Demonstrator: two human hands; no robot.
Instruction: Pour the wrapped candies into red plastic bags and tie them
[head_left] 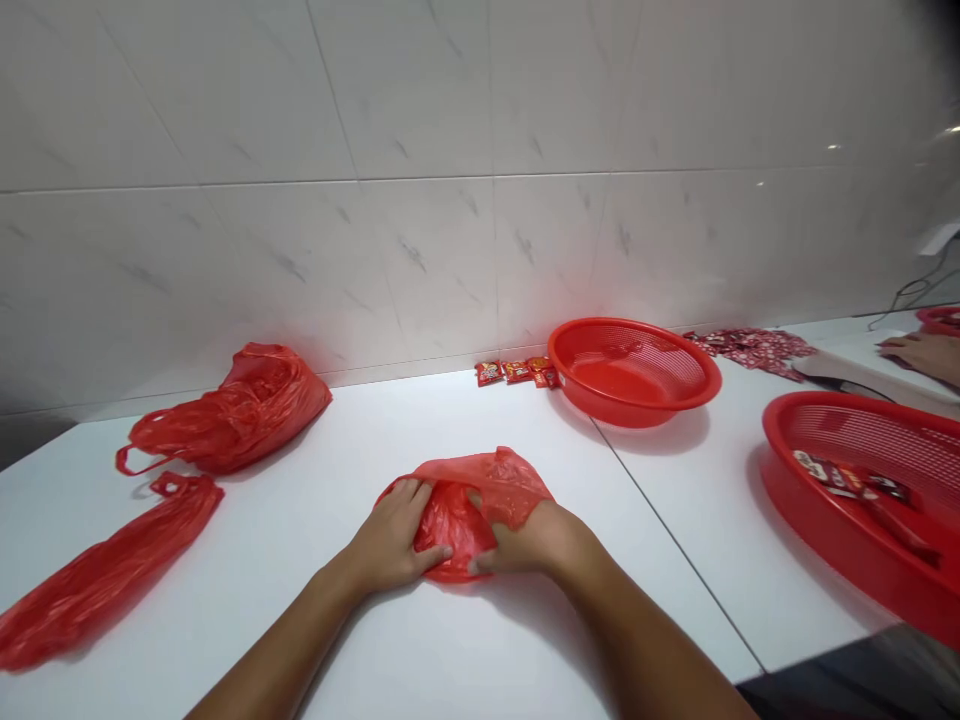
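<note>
On the white table in front of me sits a red plastic bag [456, 528], its mouth facing me. My left hand [396, 535] grips its left side, thumb lying across the lower rim. My right hand [521, 538] is at the right side, partly under the thin red film, with fingers and thumb curved around the bag's edge. The film hides some of the right fingers. Creased red plastic shows between the two hands; whether anything lies inside I cannot tell.
At the left lie a full-looking red bag [259, 410] and a flattened red bag [112, 565]. Small red packets [516, 372] lie beside a red basket [637, 405] near the tiled wall. Another basket [832, 540] holds packets, right. Beyond are heaped wrappers [757, 350] and another person's hand [926, 355].
</note>
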